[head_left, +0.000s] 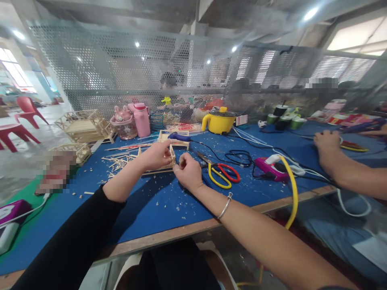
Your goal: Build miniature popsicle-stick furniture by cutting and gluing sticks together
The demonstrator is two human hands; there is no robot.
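Note:
Over the blue table, my left hand is closed on the upper part of a small wooden stick frame. My right hand is at the frame's right end, thumb and fingers pinched together; whatever sits between them is hidden. Just behind the frame lies a blue corded tool, in front of a wooden tray-like piece. Scissors with one yellow and one red handle rest to the right of my right hand. Loose thin sticks are scattered to the left of the frame.
Finished-looking stick models stand at the far left. A pink bottle and a yellow pot line the back by a perforated screen. A purple power strip with cables lies right, near a co-worker's arm.

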